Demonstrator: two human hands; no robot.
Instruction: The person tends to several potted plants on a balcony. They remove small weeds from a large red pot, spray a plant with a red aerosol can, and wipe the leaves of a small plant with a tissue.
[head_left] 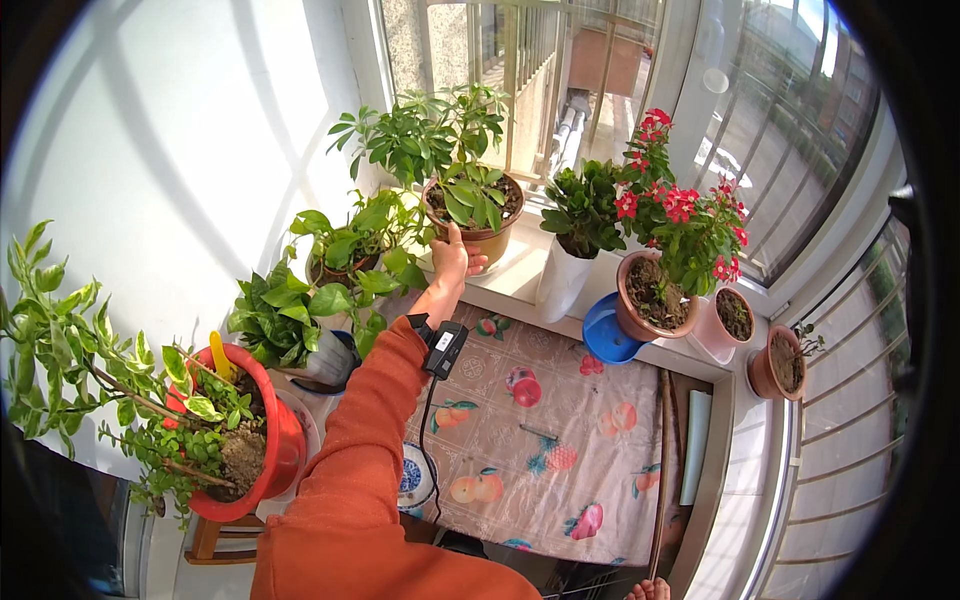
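Note:
My left hand (pixel 455 262), at the end of an orange sleeve, grips the lower left side of a brown flower pot (pixel 490 243). The thumb lies up along the pot's wall, and the fingers reach round below it. The pot stands upright on the windowsill and holds a leafy green plant (pixel 425 140). A black device (pixel 445 350) with a cable is strapped to my left wrist. At the lower edge, only the curled fingers of my right hand (pixel 650 590) show, beside the lower end of a long brown stick (pixel 660 470). What they hold, if anything, is hidden.
Leafy potted plants crowd the left, including a red pot (pixel 290 430). Along the sill stand a white vase (pixel 565 283), a red-flowered plant's pot (pixel 660 320) in a blue dish (pixel 607 335), and small pots. A fruit-patterned cloth (pixel 510 440) covers the table. A blue-and-white dish (pixel 413 478) sits beside my sleeve.

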